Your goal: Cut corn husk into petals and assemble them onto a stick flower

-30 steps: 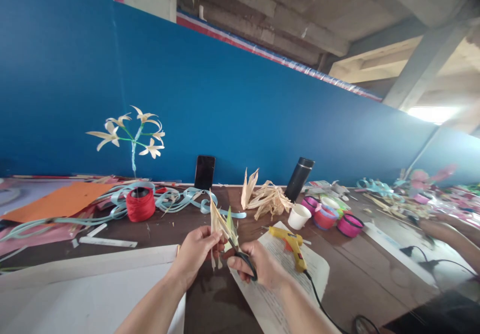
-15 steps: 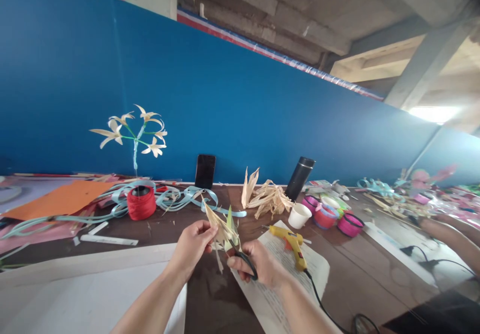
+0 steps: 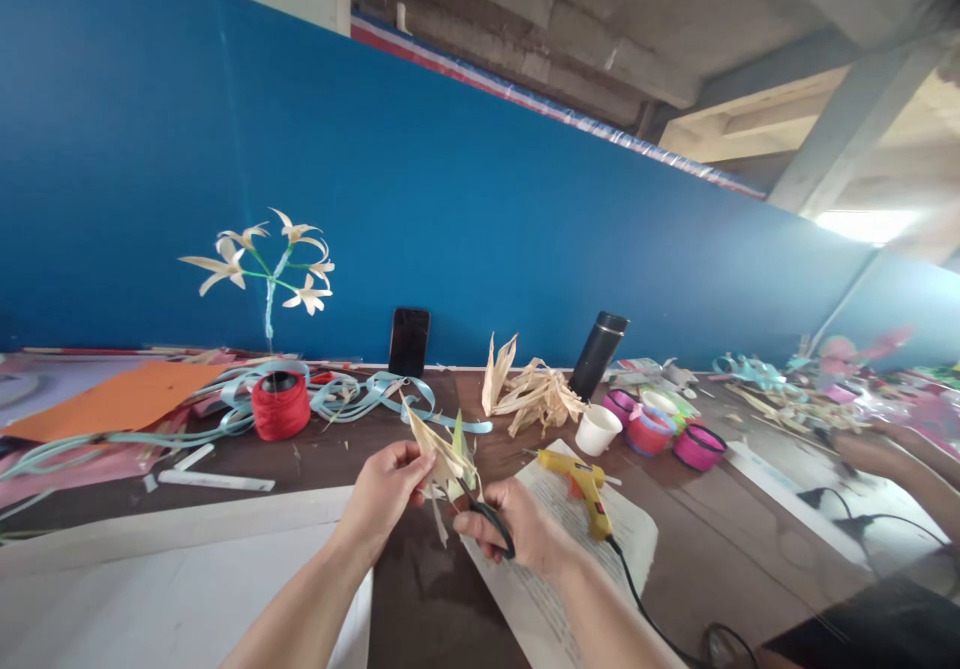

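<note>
Between thumb and fingers, my left hand [image 3: 394, 474] pinches a dried corn husk [image 3: 435, 444], pale straw-coloured with a green tip on its right side. A thin strip dangles from its lower edge. My right hand [image 3: 510, 519] is wrapped round dark-handled scissors [image 3: 491, 519], their blades against the lower part of the husk. Whether the blades are closed is hidden by the husk. Just right of my right hand, a yellow hot glue gun [image 3: 589, 489] lies on a printed sheet [image 3: 555, 549].
Behind my hands lies a heap of dried husks [image 3: 536, 394], beside a black bottle [image 3: 598, 354] and a white cup [image 3: 598, 429]. Red twine [image 3: 281, 409] and blue ribbon [image 3: 352, 399] are at left, under a husk flower stem [image 3: 270, 309]. Another person's hand [image 3: 862, 449] is far right.
Both hands, the husk and the scissors stay almost in place. The other person's hand at far right has shifted slightly.
</note>
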{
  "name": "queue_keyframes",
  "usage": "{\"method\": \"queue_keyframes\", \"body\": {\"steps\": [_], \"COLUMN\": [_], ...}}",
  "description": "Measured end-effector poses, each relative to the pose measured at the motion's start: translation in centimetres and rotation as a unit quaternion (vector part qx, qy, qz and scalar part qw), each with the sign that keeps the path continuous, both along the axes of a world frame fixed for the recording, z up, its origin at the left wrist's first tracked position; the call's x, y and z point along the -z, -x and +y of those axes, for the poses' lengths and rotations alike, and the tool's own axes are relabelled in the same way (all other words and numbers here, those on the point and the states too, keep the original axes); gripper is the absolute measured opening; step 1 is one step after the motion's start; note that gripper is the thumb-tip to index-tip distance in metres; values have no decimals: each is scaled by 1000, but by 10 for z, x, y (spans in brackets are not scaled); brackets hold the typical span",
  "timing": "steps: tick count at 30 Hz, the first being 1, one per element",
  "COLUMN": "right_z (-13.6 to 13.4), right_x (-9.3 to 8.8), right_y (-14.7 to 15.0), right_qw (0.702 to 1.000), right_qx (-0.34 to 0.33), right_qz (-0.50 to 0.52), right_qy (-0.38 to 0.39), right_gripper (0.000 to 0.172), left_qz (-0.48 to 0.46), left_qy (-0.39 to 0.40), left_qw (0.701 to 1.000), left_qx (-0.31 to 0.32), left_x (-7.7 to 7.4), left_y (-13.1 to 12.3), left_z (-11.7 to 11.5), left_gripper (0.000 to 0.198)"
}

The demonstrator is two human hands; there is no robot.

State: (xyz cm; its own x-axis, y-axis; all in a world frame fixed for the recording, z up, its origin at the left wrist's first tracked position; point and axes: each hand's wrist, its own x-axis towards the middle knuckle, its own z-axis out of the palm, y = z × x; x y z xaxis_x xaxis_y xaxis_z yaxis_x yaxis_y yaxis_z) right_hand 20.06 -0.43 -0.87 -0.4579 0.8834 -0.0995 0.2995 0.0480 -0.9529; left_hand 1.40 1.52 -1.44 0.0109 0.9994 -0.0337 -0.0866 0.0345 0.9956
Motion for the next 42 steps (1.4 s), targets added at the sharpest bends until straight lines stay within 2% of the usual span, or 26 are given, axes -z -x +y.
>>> {"method": "queue_keyframes", "body": {"steps": [13,27,42], "right_z": [3,3,3], "right_x": [6,8,10], "right_y": [1,3,3], "right_qw": [1000,1000,1000], "right_qx": [-14,5,17], "right_qz": [26,13,8], "right_qy": [0,-18,-20], "right_gripper": [36,36,34], "left_qz": [0,-113,-146], "left_qy": [15,47,68], "left_qw": [1000,992,987], "left_qx": [14,19,18], "left_x": [0,-2,-3], "left_y": [-6,-9,-11], "left_z": [-4,-5,-5], "left_gripper": [31,26,27]}}
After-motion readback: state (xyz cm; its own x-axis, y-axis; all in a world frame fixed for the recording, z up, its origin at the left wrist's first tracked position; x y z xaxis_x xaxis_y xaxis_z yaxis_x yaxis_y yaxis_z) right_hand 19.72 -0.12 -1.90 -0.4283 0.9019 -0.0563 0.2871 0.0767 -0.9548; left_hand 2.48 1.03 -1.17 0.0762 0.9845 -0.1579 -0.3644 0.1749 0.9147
